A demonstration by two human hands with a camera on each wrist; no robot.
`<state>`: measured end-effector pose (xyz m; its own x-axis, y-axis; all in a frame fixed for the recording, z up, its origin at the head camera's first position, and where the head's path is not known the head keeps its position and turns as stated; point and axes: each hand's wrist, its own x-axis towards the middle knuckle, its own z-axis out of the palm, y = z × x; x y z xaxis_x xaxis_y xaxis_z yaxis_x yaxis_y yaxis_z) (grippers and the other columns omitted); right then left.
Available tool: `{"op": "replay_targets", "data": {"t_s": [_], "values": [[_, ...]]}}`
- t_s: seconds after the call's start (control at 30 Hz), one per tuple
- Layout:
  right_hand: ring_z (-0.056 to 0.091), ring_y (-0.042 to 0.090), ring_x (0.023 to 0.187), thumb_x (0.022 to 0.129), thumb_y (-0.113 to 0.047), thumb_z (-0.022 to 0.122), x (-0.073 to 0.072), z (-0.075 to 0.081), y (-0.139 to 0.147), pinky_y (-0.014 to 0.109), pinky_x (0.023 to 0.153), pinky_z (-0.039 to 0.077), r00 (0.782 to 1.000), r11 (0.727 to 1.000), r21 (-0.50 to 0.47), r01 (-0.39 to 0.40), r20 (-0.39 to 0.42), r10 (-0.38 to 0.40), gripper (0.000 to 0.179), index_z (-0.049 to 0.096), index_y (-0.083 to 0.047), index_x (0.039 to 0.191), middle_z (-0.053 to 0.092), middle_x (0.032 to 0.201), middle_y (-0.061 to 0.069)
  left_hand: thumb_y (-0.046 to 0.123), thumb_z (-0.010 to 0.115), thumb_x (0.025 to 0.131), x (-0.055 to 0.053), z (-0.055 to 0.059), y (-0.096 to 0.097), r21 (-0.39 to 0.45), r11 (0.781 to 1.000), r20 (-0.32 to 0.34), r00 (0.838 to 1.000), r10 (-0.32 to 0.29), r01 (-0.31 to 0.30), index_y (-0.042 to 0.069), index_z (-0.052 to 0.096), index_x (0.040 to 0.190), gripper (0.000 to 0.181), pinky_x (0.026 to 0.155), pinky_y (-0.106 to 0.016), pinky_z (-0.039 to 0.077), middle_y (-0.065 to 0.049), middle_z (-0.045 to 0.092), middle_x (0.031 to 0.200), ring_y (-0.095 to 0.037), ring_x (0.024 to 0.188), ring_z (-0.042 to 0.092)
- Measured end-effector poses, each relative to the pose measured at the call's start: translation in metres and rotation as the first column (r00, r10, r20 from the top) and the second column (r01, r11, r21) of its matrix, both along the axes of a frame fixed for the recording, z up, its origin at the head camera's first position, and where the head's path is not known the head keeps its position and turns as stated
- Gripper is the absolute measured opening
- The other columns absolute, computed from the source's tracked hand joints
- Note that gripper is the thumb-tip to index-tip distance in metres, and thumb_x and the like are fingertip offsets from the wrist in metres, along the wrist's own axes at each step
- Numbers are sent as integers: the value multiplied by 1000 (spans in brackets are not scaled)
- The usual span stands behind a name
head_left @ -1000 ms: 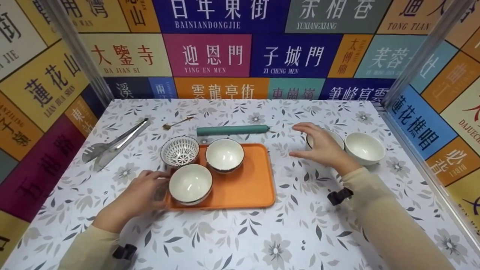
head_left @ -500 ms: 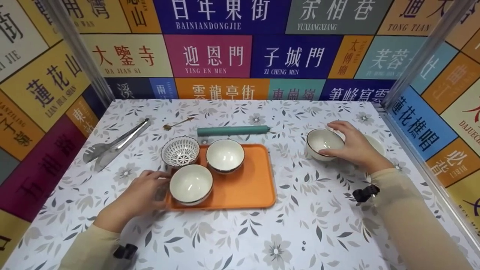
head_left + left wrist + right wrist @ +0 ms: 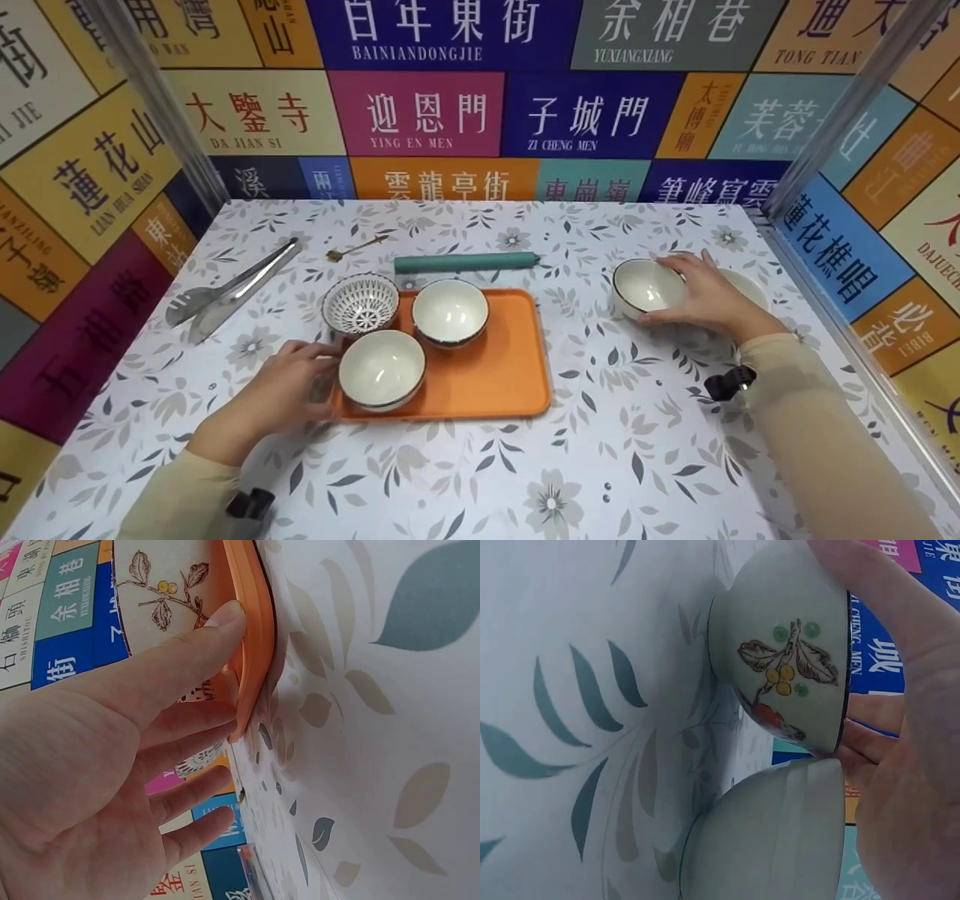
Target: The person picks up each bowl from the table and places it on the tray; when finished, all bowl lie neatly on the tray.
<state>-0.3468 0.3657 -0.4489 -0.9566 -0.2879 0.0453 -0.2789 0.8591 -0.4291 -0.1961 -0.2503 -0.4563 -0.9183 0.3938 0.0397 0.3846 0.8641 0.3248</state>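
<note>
At the tray's left end, my left hand (image 3: 289, 382) touches the orange tray (image 3: 495, 367); its thumb (image 3: 214, 634) lies along the rim in the left wrist view, fingers extended loosely. A cream bowl (image 3: 381, 369) stands on the tray just right of that hand, with another cream bowl (image 3: 450, 311) behind it. A black-and-white patterned bowl (image 3: 360, 304) sits at the tray's back left corner. On the right, my right hand (image 3: 709, 296) grips a dark-rimmed bowl (image 3: 637, 289), painted with leaves and berries, thumb at the near rim, fingers at the far side.
A plain white bowl (image 3: 772, 840) stands beside the gripped bowl, partly hidden by the right hand in the head view. Behind the tray lies a green rod (image 3: 465, 262). Metal tongs (image 3: 232, 292) and a small golden stick (image 3: 356, 248) lie at back left. Printed panels enclose the table.
My right hand moved right from over the dark-rimmed bowl, then closed its thumb and fingers on that bowl's rim. The left hand, tray and bowls have kept their places.
</note>
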Motion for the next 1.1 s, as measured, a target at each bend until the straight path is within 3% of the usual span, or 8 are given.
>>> {"op": "replay_targets", "data": {"t_s": [0.17,0.5,0.8,1.1], "values": [[43,49,140,61,-51,98,0,-4,-5,68,115,35,1000,999,-46,24,-19,-25,118,44,-1,154,41,155,23,25,92,69,0,0,1,-2,1000,13,1000,15,-15,6,71,130,67,100,-65,42,-14,63,142,-42,129,50],[43,46,140,56,-44,101,4,-3,-32,68,116,34,996,994,-111,17,-80,-26,117,48,-4,152,43,153,19,23,91,70,0,-2,1,5,1000,3,1000,8,-8,8,73,128,62,100,-63,42,-13,63,141,-41,129,50],[47,38,138,55,-51,100,10,-2,-86,64,115,39,993,977,-186,-100,-77,87,118,49,-8,152,46,151,12,24,92,70,1,0,0,-11,1000,17,1000,24,-23,6,72,128,64,99,-63,42,-13,63,142,-42,129,49],[50,36,136,53,-52,101,7,-8,-135,61,115,41,981,953,-238,-188,-95,170,116,53,-8,149,48,150,10,27,93,70,1,0,-1,0,1000,27,1000,16,-16,7,72,129,65,101,-64,42,-13,62,143,-41,130,49]]}}
